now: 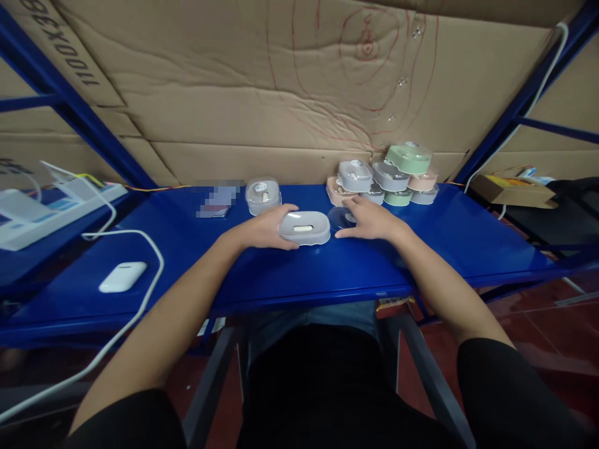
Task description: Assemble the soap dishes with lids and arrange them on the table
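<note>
My left hand (269,227) is closed around the left end of a grey oval box (306,236), which sits on the blue table. A small whitish oblong piece lies in the middle of its top, and no clear lid covers it. Just to its right, a clear lid (337,219) with a round label rests low over the table. My right hand (372,218) grips that lid's right side, thumb toward me and fingers on the far side. Behind my left hand stands another grey box (262,194) with its clear lid on.
Lidded boxes in green (409,159), grey and pink are stacked at the back right. A white earbud case (123,277), a white cable (156,246) and a power strip (60,215) lie on the left. Cardboard (234,93) closes off the back.
</note>
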Demonstrator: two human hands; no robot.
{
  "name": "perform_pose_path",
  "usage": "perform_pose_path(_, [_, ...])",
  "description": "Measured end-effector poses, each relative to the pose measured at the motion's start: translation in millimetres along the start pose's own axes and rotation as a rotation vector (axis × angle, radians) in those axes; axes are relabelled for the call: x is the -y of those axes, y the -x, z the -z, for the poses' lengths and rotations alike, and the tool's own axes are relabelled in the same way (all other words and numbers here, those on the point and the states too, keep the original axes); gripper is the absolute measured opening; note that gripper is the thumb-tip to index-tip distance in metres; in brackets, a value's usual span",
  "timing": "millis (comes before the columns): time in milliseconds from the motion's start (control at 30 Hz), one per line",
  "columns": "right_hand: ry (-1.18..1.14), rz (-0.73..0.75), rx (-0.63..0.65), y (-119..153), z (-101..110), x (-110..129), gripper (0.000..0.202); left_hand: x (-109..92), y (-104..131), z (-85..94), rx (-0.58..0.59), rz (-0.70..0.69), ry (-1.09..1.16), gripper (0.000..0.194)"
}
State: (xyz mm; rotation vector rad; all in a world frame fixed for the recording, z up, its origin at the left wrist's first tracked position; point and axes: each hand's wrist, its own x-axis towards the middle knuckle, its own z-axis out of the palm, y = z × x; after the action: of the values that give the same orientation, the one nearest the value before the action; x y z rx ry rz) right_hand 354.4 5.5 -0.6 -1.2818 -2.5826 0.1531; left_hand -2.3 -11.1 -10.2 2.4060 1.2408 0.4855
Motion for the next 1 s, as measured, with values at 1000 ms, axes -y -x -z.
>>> perform_pose_path(1000, [-0.231,0.284,0.11,10,11,39,0.11,-4,-1,1.1,-0.057,0.17,-0.23,0.118])
